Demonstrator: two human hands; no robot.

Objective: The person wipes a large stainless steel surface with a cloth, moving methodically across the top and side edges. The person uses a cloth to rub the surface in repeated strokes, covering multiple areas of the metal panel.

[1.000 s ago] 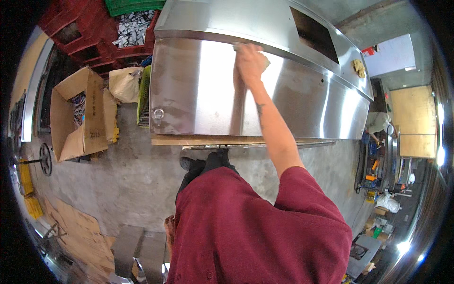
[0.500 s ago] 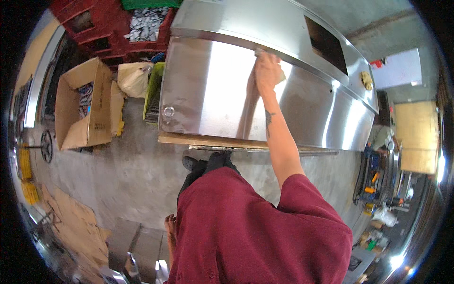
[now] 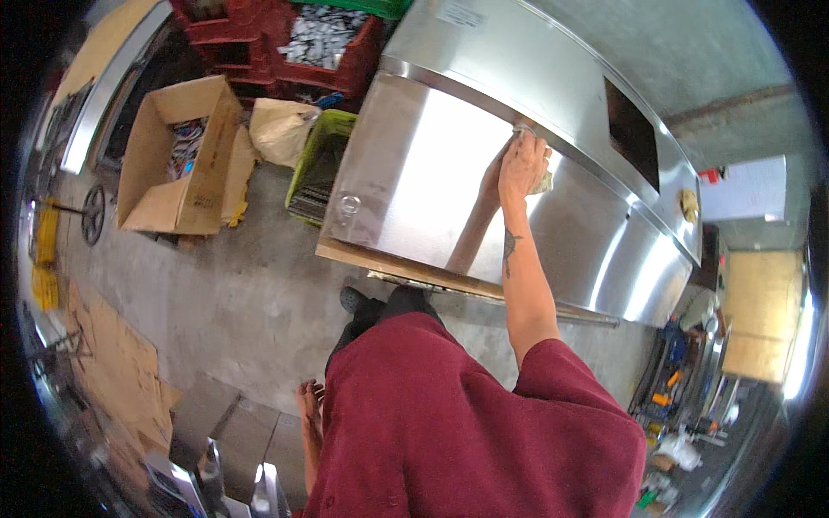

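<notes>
A long stainless steel cabinet (image 3: 414, 181) lies in front of me, its shiny face turned up toward me. My right hand (image 3: 523, 164) is closed around a pale rag (image 3: 545, 183) and presses it on the steel near the raised lip. Only the edges of the rag show at the fingers. My left hand (image 3: 309, 399) hangs low beside my body, its fingers loosely bent and apart, with nothing seen in it. A round fitting (image 3: 348, 205) sits at the panel's lower left corner.
A cardboard box (image 3: 200, 211) and a green crate (image 3: 302, 194) stand on the floor at left. Red crates (image 3: 259, 65) with metal pieces are behind them. A yellowish rag (image 3: 689, 205) lies on the cabinet's far right. Tools (image 3: 669, 380) crowd the right side.
The view has turned, so the cabinet sits farther right and tilted. My right hand stays on the steel near the lip with the rag; my left hand still hangs down.
</notes>
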